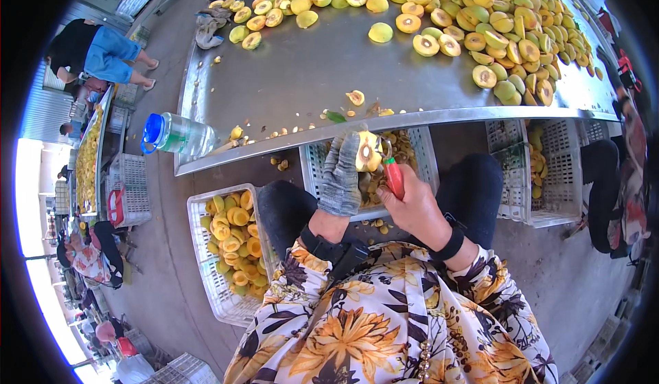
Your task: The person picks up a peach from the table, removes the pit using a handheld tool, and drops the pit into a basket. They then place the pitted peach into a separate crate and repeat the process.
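My left hand [340,178], in a grey knit glove, holds a halved yellow fruit [367,151] with its cut face and pit showing. My bare right hand [416,203] grips the red handle of a pitting tool [394,177]. The tool's curved metal end is at the right edge of the fruit half; whether it cuts in, I cannot tell. Both hands are just off the front edge of a metal table [304,82]. Below them, between my knees, stands a white plastic crate [428,157] with pits and scraps, partly hidden by my hands.
Many halved fruits [494,28] are heaped on the table's far right. A water bottle [183,135] lies at the left corner, near a crumpled glove [208,28]. A crate of hollowed halves [198,260] stands left of my leg, another crate [556,209] at right. Other people sit nearby.
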`<state>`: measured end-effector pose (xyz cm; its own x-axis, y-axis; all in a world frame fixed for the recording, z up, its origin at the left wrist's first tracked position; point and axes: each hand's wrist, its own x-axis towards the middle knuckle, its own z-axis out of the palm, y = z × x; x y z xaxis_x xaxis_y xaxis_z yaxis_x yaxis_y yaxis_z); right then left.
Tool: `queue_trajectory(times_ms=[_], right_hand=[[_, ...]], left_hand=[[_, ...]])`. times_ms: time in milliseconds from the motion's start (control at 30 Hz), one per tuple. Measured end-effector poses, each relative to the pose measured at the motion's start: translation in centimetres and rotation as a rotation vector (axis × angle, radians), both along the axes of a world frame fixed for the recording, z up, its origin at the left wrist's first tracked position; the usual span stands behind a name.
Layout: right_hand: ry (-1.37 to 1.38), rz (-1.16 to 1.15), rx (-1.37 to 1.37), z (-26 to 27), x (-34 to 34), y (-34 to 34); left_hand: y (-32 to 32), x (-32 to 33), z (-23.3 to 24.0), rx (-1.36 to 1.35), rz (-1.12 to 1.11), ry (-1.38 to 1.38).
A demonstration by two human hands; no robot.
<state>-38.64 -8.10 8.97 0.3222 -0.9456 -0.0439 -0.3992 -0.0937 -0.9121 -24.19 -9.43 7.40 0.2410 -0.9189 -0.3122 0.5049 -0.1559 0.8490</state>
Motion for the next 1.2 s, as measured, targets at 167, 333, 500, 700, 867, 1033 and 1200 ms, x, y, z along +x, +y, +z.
queue_trajectory(times_ms=[167, 333, 500, 700, 867, 1033, 1200], right_hand=[[0.056, 0.022, -0.064, 0.4, -0.2, 0.5], [0.102, 0.038, -0.052, 0.3, -0.2, 0.9], [0.026, -0.047, 0.051, -0.1, 0.1, 1.5], [-0.052, 0.032, 0.044, -0.9, 0.2, 1.9], [0.078, 0.129, 0.098, -0.6, 0.1, 1.1], [0.058, 0.091, 0.117, -0.7, 0.7, 0.5], [0.017, -0.045, 0.087, -1.1, 1.0, 1.0]], left_hand=[[0.0, -1.0, -0.5, -0.125, 0.018, -0.056], [0.0, -1.6, -0.8, -0.233, -0.078, -0.104], [0.2, -2.1, -1.0, -0.278, -0.105, -0.101], [-0.2, -1.5, -0.5, -0.262, -0.114, -0.128], [-1.0, 1.1, -0.6, -0.096, -0.336, 0.132], [-0.9, -0.4, 0.1, -0.134, -0.205, 0.171], [-0.7, -1.7, -1.1, -0.206, -0.069, 0.068]])
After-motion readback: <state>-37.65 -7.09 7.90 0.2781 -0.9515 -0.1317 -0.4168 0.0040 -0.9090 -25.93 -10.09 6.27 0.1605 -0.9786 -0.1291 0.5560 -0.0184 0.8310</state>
